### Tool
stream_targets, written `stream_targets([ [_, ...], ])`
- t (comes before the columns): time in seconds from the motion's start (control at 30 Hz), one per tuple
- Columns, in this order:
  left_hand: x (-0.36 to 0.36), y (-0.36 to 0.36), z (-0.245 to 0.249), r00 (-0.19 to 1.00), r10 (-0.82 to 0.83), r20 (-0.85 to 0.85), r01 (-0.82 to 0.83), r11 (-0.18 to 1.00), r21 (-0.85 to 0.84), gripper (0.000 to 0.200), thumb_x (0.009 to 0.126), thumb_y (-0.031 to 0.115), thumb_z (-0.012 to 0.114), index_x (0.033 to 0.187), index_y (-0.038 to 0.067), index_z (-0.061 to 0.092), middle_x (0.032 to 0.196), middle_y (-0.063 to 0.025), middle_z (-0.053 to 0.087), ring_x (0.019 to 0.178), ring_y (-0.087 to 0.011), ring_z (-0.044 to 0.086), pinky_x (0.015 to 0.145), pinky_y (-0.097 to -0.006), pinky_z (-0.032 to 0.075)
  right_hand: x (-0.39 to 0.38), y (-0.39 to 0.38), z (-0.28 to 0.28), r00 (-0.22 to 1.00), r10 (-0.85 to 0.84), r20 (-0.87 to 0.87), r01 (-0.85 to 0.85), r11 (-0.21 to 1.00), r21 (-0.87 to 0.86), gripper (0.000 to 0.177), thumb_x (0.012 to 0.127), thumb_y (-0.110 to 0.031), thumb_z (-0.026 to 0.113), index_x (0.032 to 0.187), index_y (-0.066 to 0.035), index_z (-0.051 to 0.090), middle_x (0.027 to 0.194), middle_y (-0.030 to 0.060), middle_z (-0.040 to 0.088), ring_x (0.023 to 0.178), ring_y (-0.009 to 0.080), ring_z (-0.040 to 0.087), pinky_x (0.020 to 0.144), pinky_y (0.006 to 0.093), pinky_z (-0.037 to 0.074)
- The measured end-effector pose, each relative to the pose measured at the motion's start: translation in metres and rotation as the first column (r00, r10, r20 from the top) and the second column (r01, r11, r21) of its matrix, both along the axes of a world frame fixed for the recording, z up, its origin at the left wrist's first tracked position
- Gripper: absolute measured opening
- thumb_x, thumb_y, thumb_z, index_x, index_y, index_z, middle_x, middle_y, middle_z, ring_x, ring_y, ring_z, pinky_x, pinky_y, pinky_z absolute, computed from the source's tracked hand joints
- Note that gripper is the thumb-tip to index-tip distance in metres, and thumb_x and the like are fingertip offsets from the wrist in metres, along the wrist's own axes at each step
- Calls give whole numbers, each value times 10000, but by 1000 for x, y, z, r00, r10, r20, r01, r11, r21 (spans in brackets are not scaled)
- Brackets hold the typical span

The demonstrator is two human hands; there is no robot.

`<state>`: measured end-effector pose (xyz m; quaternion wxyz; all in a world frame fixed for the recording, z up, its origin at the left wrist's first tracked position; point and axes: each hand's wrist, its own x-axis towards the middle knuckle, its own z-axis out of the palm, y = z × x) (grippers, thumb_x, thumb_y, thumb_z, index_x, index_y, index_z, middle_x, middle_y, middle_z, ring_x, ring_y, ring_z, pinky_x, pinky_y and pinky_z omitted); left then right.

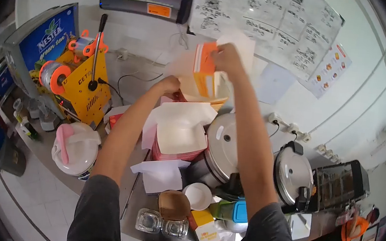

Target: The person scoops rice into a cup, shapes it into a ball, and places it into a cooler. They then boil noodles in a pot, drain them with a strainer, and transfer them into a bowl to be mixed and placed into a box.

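Observation:
My right hand (229, 58) is raised near the wall, its fingers closed on an orange and white cardboard food box (205, 58). Below that box, open paper food boxes (222, 91) with pale insides are stacked together. My left hand (168, 85) is at their left side with its fingers curled; a bit of red shows by the fingertips, and what they grip is hidden. Closer to me stands another stack of open paper boxes (181, 138), white inside and red outside. A white unfolded paper box (162, 177) lies in front of it.
Two large lidded cookers (226, 138) (293, 171) stand to the right. A yellow cup sealer (87, 97) and a white bucket with a pink handle (75, 148) are at left. Clear plastic containers (149, 220), a brown box (174, 204) and a blue-lidded container (240, 211) sit near me.

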<state>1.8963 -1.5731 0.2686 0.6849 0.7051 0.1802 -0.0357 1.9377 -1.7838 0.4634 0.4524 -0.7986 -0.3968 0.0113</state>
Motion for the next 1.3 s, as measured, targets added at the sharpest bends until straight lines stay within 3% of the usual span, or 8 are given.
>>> stream_targets([
  [0.07, -6, 23, -14, 776, -529, 343, 144, 678, 721, 231, 841, 15, 497, 1029, -57, 612, 845, -180, 658, 719, -303, 678, 581, -444, 570, -32, -59, 51, 996, 76, -53, -69, 990, 123, 308, 894, -161, 621, 1097, 70, 646, 843, 104, 693, 706, 185, 681, 665, 331, 562],
  [0.13, -42, -6, 41, 864, -496, -81, -69, -276, 959, 250, 886, 83, 521, 1090, -19, 624, 975, -216, 652, 896, -342, 647, 781, -451, 537, -92, -135, 86, 986, 146, -80, -108, 927, 360, 267, 906, -174, 623, 1019, 61, 683, 817, 65, 671, 751, 140, 664, 656, 301, 554],
  [0.17, -74, -40, 60, 949, -171, 266, -226, 225, 948, 288, 929, 215, 538, 1106, 13, 640, 1045, -228, 630, 995, -347, 605, 898, -433, 476, -118, -172, 97, 995, 84, -52, -59, 929, 366, 276, 917, -179, 619, 1052, 56, 672, 841, 52, 665, 745, 120, 649, 644, 281, 539],
  [0.33, -207, -209, 177, 795, -215, 568, -13, 929, 371, 410, 1004, 350, 498, 1150, -14, 617, 1120, -117, 664, 1063, -154, 604, 877, -308, 483, -231, -360, 50, 970, -229, 77, 174, 885, 431, 226, 904, -169, 635, 1012, 26, 673, 830, 0, 649, 717, 68, 574, 605, 225, 442],
  [0.53, -338, -415, 86, 559, -741, 372, 828, 522, -205, 762, 922, 431, 613, 1437, -47, 316, 1373, -216, 462, 1199, -287, 535, 1007, -391, 440, -396, -464, -62, 876, -424, -229, 414, 906, -92, 160, 882, -116, 620, 1016, -33, 646, 799, 144, 655, 701, 284, 672, 639, 369, 536],
  [0.77, -422, -606, -104, 747, -663, 50, 641, 699, -317, 490, 985, 283, 573, 1343, -24, 440, 1146, -110, 600, 1045, -186, 592, 874, -329, 507, -508, -566, -195, 842, -535, -71, 497, 820, -283, 289, 863, -113, 621, 1106, 34, 573, 870, 170, 648, 701, 389, 645, 635, 457, 540],
  [1.1, -452, -850, -130, 463, -856, -231, 809, 515, -285, 576, 920, 483, 621, 1233, 6, 540, 1002, -89, 652, 850, -141, 644, 712, -267, 540, -589, -785, -256, 483, -599, -639, 691, 709, -143, 242, 866, -170, 663, 1018, 18, 648, 877, 199, 704, 818, 382, 676, 722, 419, 532],
  [1.3, -439, -962, -135, 276, -866, -416, 869, 410, -278, 721, 894, 565, 609, 1323, 8, 450, 1009, -146, 633, 943, -191, 655, 727, -279, 567, -596, -856, -291, 411, -819, -401, 754, 553, -356, 198, 862, -144, 633, 956, 26, 676, 784, 212, 693, 705, 361, 682, 688, 409, 535],
])
